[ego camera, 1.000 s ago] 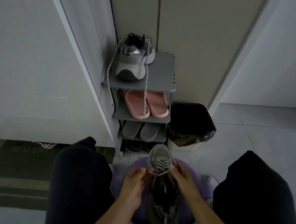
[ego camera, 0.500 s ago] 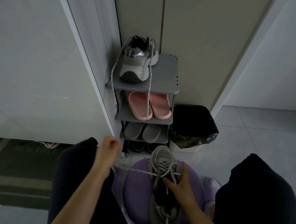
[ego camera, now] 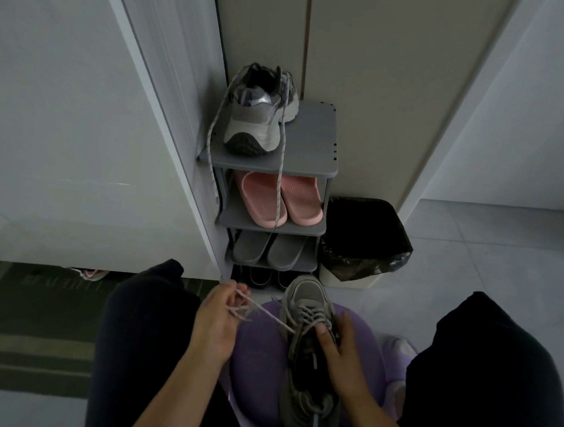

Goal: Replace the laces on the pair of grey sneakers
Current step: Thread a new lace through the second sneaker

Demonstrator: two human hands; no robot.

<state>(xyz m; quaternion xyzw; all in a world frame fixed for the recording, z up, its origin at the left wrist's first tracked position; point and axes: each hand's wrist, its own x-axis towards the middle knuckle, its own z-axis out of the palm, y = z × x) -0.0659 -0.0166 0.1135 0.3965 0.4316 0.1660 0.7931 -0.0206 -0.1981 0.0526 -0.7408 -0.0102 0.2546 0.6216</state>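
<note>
— What has changed since half a second ago?

— The left hand (ego camera: 216,323) has dropped from above the left knee and come in toward the shoe. The lace (ego camera: 267,315) it was pulling level now slopes down to the eyelets. The right hand has stayed on the shoe.

— Start at the left, then.

— A dark doormat (ego camera: 30,313) lies on the floor at the far left. Next comes the left hand, its fingers (ego camera: 236,293) pinching the lace end, with a loose loop of lace beside them.

— Where is the shoe?

— The grey sneaker (ego camera: 305,299) lies on a purple stool (ego camera: 258,360) between the knees, toe pointing away, its front rows laced.

— And its pair?

— The second grey sneaker (ego camera: 256,122) stands on the top of the grey shoe rack (ego camera: 311,142), against the wall. Its speckled lace (ego camera: 280,180) hangs over the front edge, past the pink slippers (ego camera: 301,201) one shelf down. Grey slippers (ego camera: 265,250) sit below those.

— The right hand?

— The right hand (ego camera: 341,355) rests on the near sneaker's tongue, fingers spread, the thumb pressing on the top lace crossing.

— Anything further right?

— A bin with a black bag (ego camera: 365,238), just beside the rack.
</note>
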